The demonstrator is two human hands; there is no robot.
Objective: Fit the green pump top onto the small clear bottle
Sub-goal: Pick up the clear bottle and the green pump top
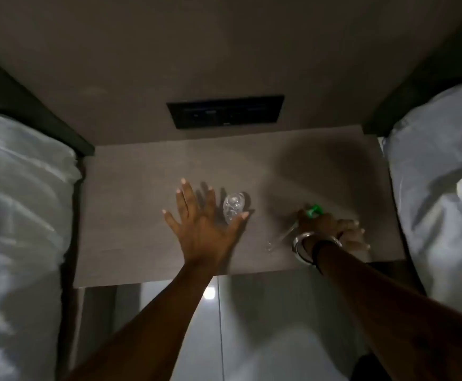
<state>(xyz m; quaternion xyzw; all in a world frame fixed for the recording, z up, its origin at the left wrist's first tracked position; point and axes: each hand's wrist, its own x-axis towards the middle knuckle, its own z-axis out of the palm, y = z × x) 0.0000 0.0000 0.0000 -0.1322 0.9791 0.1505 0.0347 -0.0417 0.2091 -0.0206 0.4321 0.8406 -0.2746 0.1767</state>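
A small clear bottle point(233, 206) stands on the wooden bedside table point(130, 215), near its middle. My left hand point(202, 229) hovers just left of the bottle with fingers spread; the thumb tip reaches the bottle's near side. The green pump top point(313, 210) lies on the table to the right, and its thin clear dip tube point(282, 236) trails toward me. My right hand point(331, 229), with bangles at the wrist, rests over the pump top, its fingers curled around it. Whether the pump is lifted off the table I cannot tell.
White pillows and bedding lie on both sides, left point(18, 215) and right point(438, 188). A dark socket panel point(225, 111) is set in the wall behind the table. Glossy floor point(251, 325) shows below the table's front edge.
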